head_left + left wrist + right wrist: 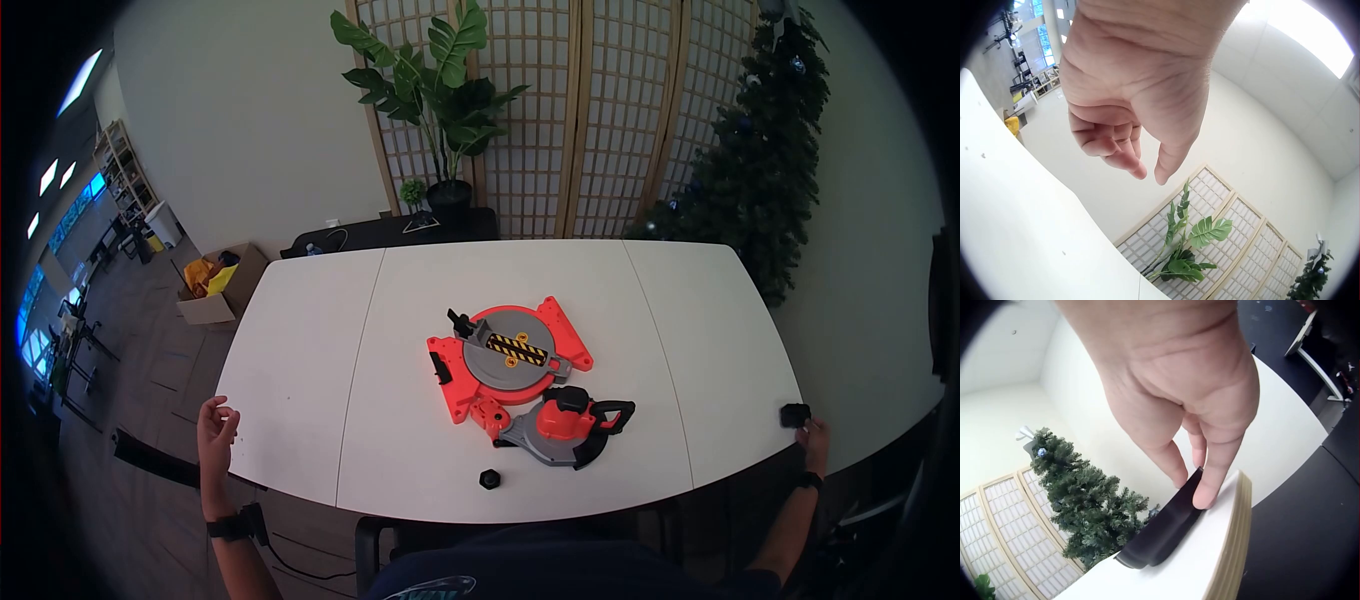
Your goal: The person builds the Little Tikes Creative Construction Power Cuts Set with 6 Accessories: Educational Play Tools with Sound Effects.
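The right hand (815, 440) pinches a small black piece (795, 415) at the table's right edge; in the right wrist view the thumb and fingers of the hand (1179, 406) hold one end of the dark piece (1163, 525), low over the white top. At the left edge the left hand (217, 432) is raised, holding nothing, its fingers loosely bent, as the left wrist view of the hand (1135, 100) also shows. Between the hands lies a red and grey toy saw base (510, 350), with a red, grey and black saw head (565, 425) beside its front.
A black knob-like part (489, 479) sits near the front edge of the white table (300, 380). Behind the table are a black stand (400, 235) with plants, a folding screen and a decorated tree (745, 170). An open cardboard box (235, 290) stands on the floor at left.
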The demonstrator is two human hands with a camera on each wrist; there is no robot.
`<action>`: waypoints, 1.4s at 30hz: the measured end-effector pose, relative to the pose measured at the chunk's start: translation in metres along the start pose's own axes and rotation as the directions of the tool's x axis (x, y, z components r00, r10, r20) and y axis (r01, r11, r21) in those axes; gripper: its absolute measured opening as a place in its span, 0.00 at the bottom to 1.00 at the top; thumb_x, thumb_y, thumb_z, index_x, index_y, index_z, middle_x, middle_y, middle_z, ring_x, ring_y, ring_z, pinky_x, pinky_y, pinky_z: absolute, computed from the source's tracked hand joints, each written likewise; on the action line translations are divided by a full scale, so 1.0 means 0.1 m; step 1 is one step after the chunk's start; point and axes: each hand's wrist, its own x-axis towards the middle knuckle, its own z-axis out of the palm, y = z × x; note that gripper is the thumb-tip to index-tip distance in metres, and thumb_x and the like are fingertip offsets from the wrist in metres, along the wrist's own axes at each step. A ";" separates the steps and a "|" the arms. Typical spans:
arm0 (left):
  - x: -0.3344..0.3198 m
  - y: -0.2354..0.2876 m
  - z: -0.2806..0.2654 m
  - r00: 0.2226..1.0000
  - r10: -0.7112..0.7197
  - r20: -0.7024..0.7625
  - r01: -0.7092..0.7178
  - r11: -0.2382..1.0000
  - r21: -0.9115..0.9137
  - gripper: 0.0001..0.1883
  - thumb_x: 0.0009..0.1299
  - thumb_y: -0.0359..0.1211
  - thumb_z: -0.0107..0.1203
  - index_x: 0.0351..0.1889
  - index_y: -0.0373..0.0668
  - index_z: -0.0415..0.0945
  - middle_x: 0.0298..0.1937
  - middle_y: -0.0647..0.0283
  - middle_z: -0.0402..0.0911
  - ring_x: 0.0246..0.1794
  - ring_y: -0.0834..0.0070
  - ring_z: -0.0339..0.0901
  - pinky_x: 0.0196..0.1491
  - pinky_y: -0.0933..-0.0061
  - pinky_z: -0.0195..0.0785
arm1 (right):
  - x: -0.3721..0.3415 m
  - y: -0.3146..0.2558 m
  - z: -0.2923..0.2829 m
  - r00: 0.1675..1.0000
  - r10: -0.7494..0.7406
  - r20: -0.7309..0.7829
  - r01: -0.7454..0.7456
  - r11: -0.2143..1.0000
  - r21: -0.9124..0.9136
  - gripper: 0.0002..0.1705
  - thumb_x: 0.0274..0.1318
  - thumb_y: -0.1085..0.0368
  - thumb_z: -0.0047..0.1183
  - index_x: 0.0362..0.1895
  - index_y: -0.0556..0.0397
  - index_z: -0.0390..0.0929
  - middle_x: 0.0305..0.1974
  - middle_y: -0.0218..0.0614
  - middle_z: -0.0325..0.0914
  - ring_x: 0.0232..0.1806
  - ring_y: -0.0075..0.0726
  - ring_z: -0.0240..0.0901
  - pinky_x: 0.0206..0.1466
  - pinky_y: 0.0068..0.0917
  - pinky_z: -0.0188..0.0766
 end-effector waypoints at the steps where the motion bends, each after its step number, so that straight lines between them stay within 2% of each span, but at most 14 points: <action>1: 0.00 0.01 0.01 1.000 0.000 0.000 0.000 1.000 0.000 0.17 0.74 0.30 0.59 0.57 0.39 0.69 0.35 0.75 0.76 0.25 0.92 0.66 0.27 0.89 0.57 | -0.05 -0.06 0.02 0.999 0.034 -0.026 -0.035 0.999 -0.041 0.22 0.63 0.64 0.57 0.58 0.61 0.70 0.42 0.34 0.74 0.36 0.28 0.76 0.39 0.28 0.79; 4: -0.03 0.12 0.06 1.000 -0.021 -0.002 0.022 1.000 0.023 0.17 0.74 0.30 0.59 0.57 0.39 0.69 0.35 0.74 0.76 0.26 0.92 0.67 0.27 0.89 0.57 | 0.87 0.64 -0.34 0.970 -0.238 -0.053 0.203 0.910 -0.362 0.22 0.61 0.61 0.62 0.54 0.58 0.72 0.40 0.37 0.76 0.32 0.26 0.74 0.30 0.25 0.72; 5: -0.03 0.16 0.08 0.999 -0.028 0.020 0.027 0.999 0.028 0.18 0.73 0.29 0.60 0.57 0.39 0.69 0.36 0.73 0.76 0.28 0.91 0.67 0.28 0.88 0.57 | 0.85 0.60 -0.30 0.970 -0.237 -0.053 0.202 0.910 -0.362 0.22 0.61 0.61 0.62 0.54 0.58 0.72 0.40 0.37 0.76 0.32 0.26 0.74 0.30 0.25 0.72; 7: -0.04 0.30 0.17 0.998 -0.035 0.043 0.034 0.999 0.033 0.18 0.72 0.28 0.61 0.57 0.39 0.68 0.37 0.73 0.76 0.29 0.90 0.67 0.30 0.88 0.58 | 0.80 0.44 -0.14 0.843 -0.536 -0.049 0.436 0.733 -0.523 0.20 0.61 0.59 0.63 0.52 0.55 0.75 0.38 0.34 0.76 0.29 0.23 0.72 0.26 0.24 0.67; 10: -0.02 0.52 0.36 0.994 -0.034 0.102 0.029 0.999 0.045 0.18 0.72 0.27 0.60 0.57 0.39 0.68 0.38 0.72 0.76 0.30 0.90 0.68 0.31 0.88 0.58 | -0.15 -0.59 0.51 0.919 -0.392 0.027 0.369 0.836 -0.406 0.19 0.61 0.59 0.64 0.51 0.54 0.76 0.38 0.31 0.76 0.29 0.22 0.72 0.26 0.23 0.66; 14: 0.06 0.75 0.64 0.979 0.039 0.202 -0.051 0.997 0.053 0.20 0.70 0.26 0.61 0.58 0.39 0.68 0.39 0.71 0.76 0.31 0.90 0.68 0.32 0.87 0.59 | -1.00 -1.45 1.26 0.842 -0.432 0.325 0.506 0.840 -0.195 0.16 0.62 0.61 0.62 0.50 0.53 0.75 0.39 0.29 0.76 0.30 0.20 0.72 0.27 0.20 0.67; 20: 0.16 1.05 1.03 0.940 0.058 0.337 -0.104 0.987 0.120 0.22 0.68 0.26 0.63 0.58 0.40 0.68 0.41 0.70 0.76 0.33 0.88 0.70 0.34 0.85 0.62 | -2.07 -2.21 2.10 0.618 -0.425 0.661 0.632 0.769 -0.096 0.14 0.59 0.62 0.64 0.45 0.56 0.78 0.39 0.31 0.78 0.31 0.21 0.74 0.33 0.21 0.71; 22: 0.18 1.07 1.13 0.932 0.072 0.356 -0.118 0.987 0.112 0.21 0.68 0.27 0.63 0.58 0.40 0.69 0.41 0.69 0.77 0.33 0.88 0.70 0.35 0.85 0.63 | -2.39 -2.34 2.28 0.449 -0.452 0.771 0.716 0.698 -0.007 0.15 0.58 0.61 0.66 0.45 0.55 0.78 0.40 0.31 0.80 0.34 0.24 0.76 0.37 0.23 0.73; 23: 0.19 1.09 1.17 0.923 0.084 0.375 -0.131 0.986 0.103 0.21 0.68 0.27 0.64 0.57 0.40 0.69 0.41 0.69 0.77 0.34 0.87 0.70 0.35 0.84 0.63 | -2.53 -2.40 2.35 0.449 -0.453 0.770 0.716 0.698 -0.006 0.15 0.58 0.61 0.66 0.45 0.55 0.78 0.40 0.31 0.80 0.34 0.24 0.76 0.37 0.23 0.73; 25: 0.18 1.15 1.26 0.920 0.095 0.380 -0.147 0.983 0.110 0.21 0.68 0.27 0.64 0.56 0.41 0.70 0.41 0.69 0.77 0.34 0.87 0.70 0.36 0.84 0.63 | -2.77 -2.49 2.48 0.280 -0.406 0.870 0.747 0.661 0.068 0.19 0.56 0.58 0.68 0.47 0.53 0.79 0.44 0.33 0.81 0.41 0.30 0.79 0.43 0.27 0.75; 26: 0.19 1.17 1.30 0.910 0.099 0.402 -0.155 0.982 0.110 0.21 0.67 0.27 0.65 0.56 0.41 0.70 0.41 0.69 0.77 0.34 0.87 0.70 0.36 0.84 0.63 | -2.87 -2.51 2.55 0.280 -0.406 0.870 0.747 0.661 0.068 0.19 0.56 0.58 0.68 0.47 0.53 0.79 0.44 0.33 0.81 0.41 0.30 0.79 0.43 0.27 0.75; 32: 0.21 1.22 1.48 0.881 0.090 0.464 -0.159 0.981 0.112 0.21 0.67 0.29 0.65 0.56 0.41 0.71 0.41 0.70 0.78 0.32 0.87 0.68 0.34 0.84 0.63 | -3.13 -2.48 2.85 -0.052 -0.313 0.948 0.874 0.445 0.195 0.26 0.57 0.47 0.66 0.51 0.50 0.78 0.53 0.38 0.77 0.54 0.44 0.77 0.57 0.36 0.74; 36: 0.21 1.25 1.60 0.864 0.097 0.495 -0.174 0.978 0.112 0.21 0.67 0.29 0.66 0.56 0.41 0.71 0.40 0.70 0.79 0.31 0.87 0.68 0.35 0.84 0.64 | -3.18 -2.39 3.00 -0.081 -0.246 0.966 0.881 0.436 0.185 0.26 0.58 0.45 0.64 0.52 0.49 0.78 0.53 0.38 0.78 0.54 0.43 0.78 0.55 0.36 0.75; 42: 0.20 1.30 1.78 0.834 0.104 0.542 -0.200 0.972 0.120 0.21 0.67 0.30 0.66 0.56 0.41 0.71 0.40 0.71 0.78 0.31 0.87 0.69 0.34 0.84 0.64 | -3.22 -2.31 3.14 -0.073 -0.194 0.978 0.912 0.384 0.144 0.25 0.61 0.43 0.60 0.50 0.49 0.75 0.48 0.39 0.81 0.42 0.47 0.82 0.45 0.38 0.77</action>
